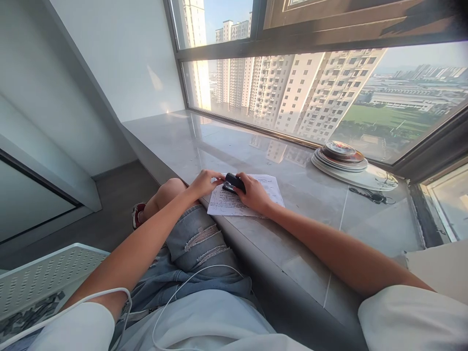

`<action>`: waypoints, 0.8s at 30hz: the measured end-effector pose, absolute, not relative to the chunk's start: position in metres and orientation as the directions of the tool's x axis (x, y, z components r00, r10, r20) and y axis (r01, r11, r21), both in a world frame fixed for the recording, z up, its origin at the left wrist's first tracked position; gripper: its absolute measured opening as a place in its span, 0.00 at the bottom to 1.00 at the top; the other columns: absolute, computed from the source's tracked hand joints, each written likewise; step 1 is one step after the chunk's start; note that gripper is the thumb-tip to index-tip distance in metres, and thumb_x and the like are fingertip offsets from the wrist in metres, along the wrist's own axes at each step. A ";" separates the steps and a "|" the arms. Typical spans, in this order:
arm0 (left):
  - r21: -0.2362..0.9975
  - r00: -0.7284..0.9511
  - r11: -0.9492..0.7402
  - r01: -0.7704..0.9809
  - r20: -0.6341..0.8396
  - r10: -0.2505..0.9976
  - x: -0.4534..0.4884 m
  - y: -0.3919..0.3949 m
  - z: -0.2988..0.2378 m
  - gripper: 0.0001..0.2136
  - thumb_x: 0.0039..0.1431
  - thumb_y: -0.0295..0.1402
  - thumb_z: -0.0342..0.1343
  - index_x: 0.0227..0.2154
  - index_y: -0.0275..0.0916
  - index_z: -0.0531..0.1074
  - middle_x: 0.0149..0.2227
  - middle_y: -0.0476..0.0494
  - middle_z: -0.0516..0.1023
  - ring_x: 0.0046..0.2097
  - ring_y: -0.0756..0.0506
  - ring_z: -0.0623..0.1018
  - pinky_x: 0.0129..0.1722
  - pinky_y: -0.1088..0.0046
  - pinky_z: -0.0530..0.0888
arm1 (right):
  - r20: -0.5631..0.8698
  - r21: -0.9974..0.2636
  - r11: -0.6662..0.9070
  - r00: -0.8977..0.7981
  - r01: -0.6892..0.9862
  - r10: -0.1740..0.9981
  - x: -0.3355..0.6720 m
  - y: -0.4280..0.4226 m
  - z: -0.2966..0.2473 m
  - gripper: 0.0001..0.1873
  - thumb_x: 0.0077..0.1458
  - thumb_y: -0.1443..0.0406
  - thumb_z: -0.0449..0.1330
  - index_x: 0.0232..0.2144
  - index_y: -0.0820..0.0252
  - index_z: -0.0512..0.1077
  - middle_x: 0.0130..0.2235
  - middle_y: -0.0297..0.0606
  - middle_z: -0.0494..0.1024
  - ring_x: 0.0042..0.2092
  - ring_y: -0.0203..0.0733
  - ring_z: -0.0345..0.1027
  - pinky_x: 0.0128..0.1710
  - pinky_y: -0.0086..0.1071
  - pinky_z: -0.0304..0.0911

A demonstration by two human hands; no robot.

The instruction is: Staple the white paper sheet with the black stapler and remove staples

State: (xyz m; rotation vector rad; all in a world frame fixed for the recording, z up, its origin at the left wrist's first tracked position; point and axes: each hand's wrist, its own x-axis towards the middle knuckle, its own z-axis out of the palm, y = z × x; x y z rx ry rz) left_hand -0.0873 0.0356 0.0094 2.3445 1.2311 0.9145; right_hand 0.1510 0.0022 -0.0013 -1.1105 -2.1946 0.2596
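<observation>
A black stapler (235, 182) is over a printed sheet of paper (234, 207) on the grey stone windowsill, its two arms spread apart at the left end. My right hand (254, 192) is wrapped round its right part, thumb and fingers on either side. From the left, my left hand (207, 184) reaches in with its fingertips pinched at the stapler's near-left end. Whether something small is between those fingertips is too fine to see. Beneath both hands, the paper lies flat with its lower-left corner by the sill's edge; lines of dark text cover it.
A stack of plates (340, 163) stands on the windowsill (292, 234) at the right, beside a dark cord (373, 196). A white cable (190, 278) crosses my lap. At lower left is a perforated white basket (54, 273). Windows run along the far side.
</observation>
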 end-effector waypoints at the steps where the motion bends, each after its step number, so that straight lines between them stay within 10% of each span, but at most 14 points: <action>1: 0.544 0.423 -0.579 0.607 0.396 0.815 -0.087 0.035 0.010 0.12 0.59 0.32 0.58 0.43 0.44 0.84 0.44 0.46 0.86 0.46 0.41 0.82 0.50 0.66 0.75 | 0.467 -0.445 0.622 -0.426 0.645 0.775 0.151 0.002 -0.001 0.15 0.62 0.63 0.58 0.51 0.55 0.65 0.46 0.43 0.78 0.44 0.50 0.72 0.40 0.36 0.61; 11: 0.520 0.442 -0.598 0.610 0.403 0.801 -0.089 0.033 0.012 0.09 0.60 0.32 0.59 0.38 0.44 0.84 0.48 0.44 0.84 0.51 0.40 0.80 0.56 0.61 0.73 | 0.467 -0.446 0.621 -0.424 0.645 0.776 0.150 0.002 -0.001 0.14 0.61 0.63 0.58 0.49 0.54 0.65 0.45 0.42 0.79 0.43 0.50 0.71 0.39 0.35 0.61; 24: 0.979 0.206 -0.098 0.176 0.061 0.977 -0.080 0.014 0.005 0.31 0.38 0.36 0.75 0.50 0.37 0.79 0.52 0.32 0.82 0.56 0.33 0.79 0.52 0.55 0.77 | 0.474 -0.437 0.634 -0.436 0.638 0.765 0.150 0.006 -0.004 0.13 0.64 0.61 0.57 0.50 0.55 0.65 0.46 0.43 0.78 0.44 0.51 0.70 0.41 0.37 0.61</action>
